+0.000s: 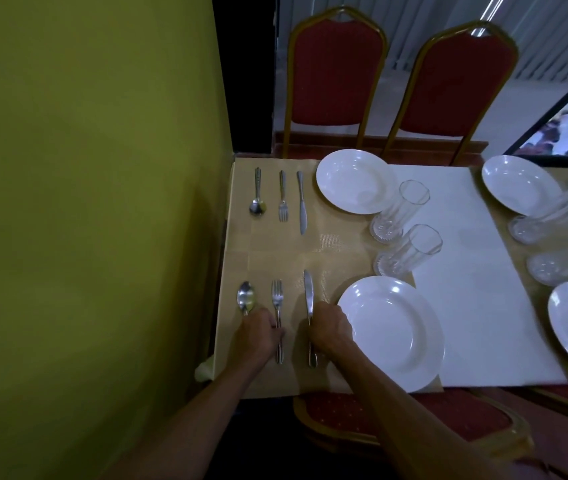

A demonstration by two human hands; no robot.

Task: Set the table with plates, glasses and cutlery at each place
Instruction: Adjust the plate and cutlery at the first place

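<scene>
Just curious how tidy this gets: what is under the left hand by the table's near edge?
The handle of a silver metal spoon, whose bowl pokes out beyond the left hand. The handle itself is covered. The hand also touches the silver metal fork alongside.

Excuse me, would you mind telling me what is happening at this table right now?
A person is setting the near place. The left hand grips the fork beside the spoon, and the right hand pinches the knife just left of the near plate. The far plate already has its cutlery row laid beside it, with two glasses between the plates.
</scene>
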